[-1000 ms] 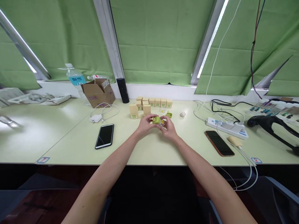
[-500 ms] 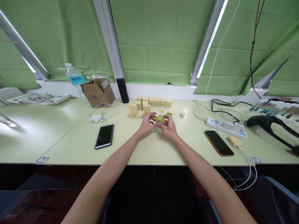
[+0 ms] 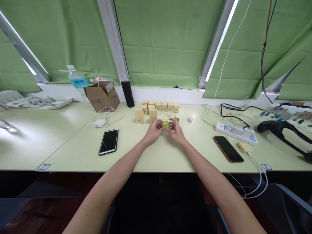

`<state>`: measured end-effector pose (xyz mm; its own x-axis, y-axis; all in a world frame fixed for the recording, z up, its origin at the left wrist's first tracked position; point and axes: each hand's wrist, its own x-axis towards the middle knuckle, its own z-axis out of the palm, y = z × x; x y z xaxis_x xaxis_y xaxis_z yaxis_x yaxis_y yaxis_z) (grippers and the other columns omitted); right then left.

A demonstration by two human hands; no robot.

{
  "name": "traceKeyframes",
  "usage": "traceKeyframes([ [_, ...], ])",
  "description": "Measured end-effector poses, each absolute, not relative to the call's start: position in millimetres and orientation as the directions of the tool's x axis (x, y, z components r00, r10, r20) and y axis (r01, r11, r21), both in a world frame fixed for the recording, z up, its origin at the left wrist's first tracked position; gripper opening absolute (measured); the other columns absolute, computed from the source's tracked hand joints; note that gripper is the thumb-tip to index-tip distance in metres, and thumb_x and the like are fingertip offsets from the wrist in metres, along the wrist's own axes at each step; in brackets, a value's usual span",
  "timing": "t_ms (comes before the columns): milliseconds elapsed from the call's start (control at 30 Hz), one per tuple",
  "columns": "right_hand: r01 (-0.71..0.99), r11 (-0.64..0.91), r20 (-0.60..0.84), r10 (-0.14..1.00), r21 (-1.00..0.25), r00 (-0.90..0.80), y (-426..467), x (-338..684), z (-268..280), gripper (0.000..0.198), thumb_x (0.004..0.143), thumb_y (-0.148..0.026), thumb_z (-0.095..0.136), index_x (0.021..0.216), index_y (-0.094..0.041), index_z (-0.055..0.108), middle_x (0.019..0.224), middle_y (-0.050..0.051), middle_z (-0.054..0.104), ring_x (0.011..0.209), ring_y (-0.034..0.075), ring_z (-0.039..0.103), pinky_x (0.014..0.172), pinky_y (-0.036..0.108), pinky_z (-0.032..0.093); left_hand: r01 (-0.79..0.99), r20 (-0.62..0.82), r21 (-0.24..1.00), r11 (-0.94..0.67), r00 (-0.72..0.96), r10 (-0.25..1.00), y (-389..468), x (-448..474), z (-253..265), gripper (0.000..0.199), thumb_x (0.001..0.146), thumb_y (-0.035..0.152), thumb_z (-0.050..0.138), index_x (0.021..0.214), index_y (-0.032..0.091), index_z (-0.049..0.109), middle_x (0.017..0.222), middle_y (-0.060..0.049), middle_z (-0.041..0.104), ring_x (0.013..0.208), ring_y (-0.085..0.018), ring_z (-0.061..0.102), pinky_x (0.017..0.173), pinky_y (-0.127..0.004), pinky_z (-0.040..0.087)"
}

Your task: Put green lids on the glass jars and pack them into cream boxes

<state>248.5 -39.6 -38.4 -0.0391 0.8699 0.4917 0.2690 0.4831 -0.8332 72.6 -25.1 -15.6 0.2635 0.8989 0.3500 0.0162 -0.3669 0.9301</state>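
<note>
Over the middle of the table, a small green piece (image 3: 165, 124) is pinched between the fingertips of both hands; its exact kind is too small to make out. My left hand (image 3: 153, 132) closes on its left side, and my right hand (image 3: 177, 132) grips it from the right. Just behind my right fingers lie another small green piece (image 3: 176, 119) and a yellow-and-white bit (image 3: 169, 116). Two upright cream boxes (image 3: 153, 115) with little green windows stand close behind my left hand. Several similar small boxes (image 3: 164, 106) form a row farther back.
A small white roll-like object (image 3: 190, 119) lies to the right. One phone (image 3: 108, 142) rests at left, another phone (image 3: 228, 149) at right beside a power strip (image 3: 236, 133) with cables. A cardboard box (image 3: 102, 97) and a black cylinder (image 3: 127, 94) stand at the back left.
The green piece has turned between my fingers, so its yellow marking no longer shows. My right fingers have shifted slightly; both hands stay in nearly the same place.
</note>
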Motion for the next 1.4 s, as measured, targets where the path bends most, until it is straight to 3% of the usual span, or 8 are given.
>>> traceKeyframes([
  [133,0.272,0.443,0.436,0.895,-0.854,-0.091,-38.1,250.6,-39.5,0.033,0.087,-0.038,0.068,0.117,-0.026,0.061,0.115,0.006,0.069,0.096,0.021,0.07,0.092,0.042,0.059,0.144,0.348,0.9,-0.411,0.332,0.877,-24.8,66.5,-16.3,0.024,0.086,0.026,0.071,0.106,0.022,0.06,0.098,-0.004,0.071,0.093,-0.02,0.067,0.09,-0.037,0.051],
  [367,0.233,0.379,0.368,0.925,-0.896,-0.09,-39.7,250.6,-39.1,0.02,0.08,-0.028,0.072,0.098,-0.025,0.063,0.108,0.004,0.074,0.093,0.022,0.074,0.093,0.044,0.06,0.254,0.312,0.868,-0.428,0.392,0.866,-24.1,57.3,-14.6,0.022,0.081,0.03,0.074,0.095,0.023,0.059,0.104,-0.005,0.074,0.105,-0.026,0.069,0.094,-0.042,0.052],
  [633,0.428,0.401,0.412,0.908,-0.81,-0.072,-41.5,250.3,-38.0,0.023,0.081,-0.026,0.074,0.101,-0.026,0.063,0.107,0.003,0.073,0.105,0.023,0.069,0.099,0.046,0.056,0.323,0.288,0.852,-0.412,0.369,0.884,-27.2,56.2,-10.1,0.026,0.08,0.029,0.073,0.102,0.023,0.059,0.11,-0.006,0.071,0.109,-0.026,0.066,0.095,-0.042,0.052],
  [833,0.64,0.368,0.383,0.916,-0.675,-0.123,-46.3,250.7,-35.3,0.025,0.083,-0.027,0.072,0.105,-0.027,0.059,0.111,0.004,0.07,0.107,0.026,0.064,0.091,0.044,0.053,0.372,0.244,0.834,-0.408,0.415,0.877,-27.6,53.7,-10.4,0.043,0.08,0.023,0.071,0.118,0.026,0.052,0.108,-0.006,0.075,0.106,-0.025,0.066,0.095,-0.042,0.051],
  [1033,0.586,0.404,0.39,0.907,-0.702,-0.158,-46.6,252.3,-34.8,0.035,0.079,-0.028,0.072,0.111,-0.028,0.057,0.117,0.004,0.068,0.113,0.026,0.061,0.098,0.046,0.05,0.336,0.253,0.848,-0.409,0.42,0.872,-23.0,52.0,-15.2,0.06,0.073,0.018,0.076,0.127,0.026,0.051,0.114,-0.008,0.076,0.108,-0.027,0.068,0.099,-0.044,0.051],
  [1200,0.49,0.443,0.516,0.856,-0.751,0.017,-34.6,266.5,-35.8,0.022,0.088,-0.035,0.063,0.107,-0.026,0.058,0.114,0.007,0.07,0.111,0.027,0.063,0.103,0.048,0.05,0.298,0.363,0.823,-0.484,0.381,0.85,-20.8,51.4,-15.6,0.058,0.077,0.023,0.074,0.131,0.026,0.053,0.122,-0.01,0.073,0.115,-0.027,0.068,0.103,-0.045,0.052],
  [1300,0.585,0.351,0.544,0.818,-0.731,0.189,-23.9,278.1,-35.5,0.012,0.092,-0.031,0.056,0.101,-0.025,0.062,0.107,0.008,0.072,0.11,0.029,0.06,0.102,0.051,0.049,0.315,0.464,0.776,-0.547,0.303,0.832,-19.4,52.0,-14.0,0.039,0.086,0.027,0.067,0.123,0.023,0.057,0.115,-0.01,0.075,0.107,-0.025,0.07,0.098,-0.043,0.054],
  [1400,0.717,0.218,0.542,0.8,-0.662,0.258,-11.9,288.6,-32.6,0.015,0.091,-0.024,0.055,0.101,-0.023,0.066,0.104,0.01,0.072,0.111,0.032,0.057,0.099,0.052,0.048,0.358,0.522,0.732,-0.58,0.251,0.815,-17.6,52.4,-12.2,0.026,0.088,0.026,0.063,0.113,0.022,0.061,0.109,-0.009,0.075,0.099,-0.024,0.071,0.093,-0.042,0.055],
])
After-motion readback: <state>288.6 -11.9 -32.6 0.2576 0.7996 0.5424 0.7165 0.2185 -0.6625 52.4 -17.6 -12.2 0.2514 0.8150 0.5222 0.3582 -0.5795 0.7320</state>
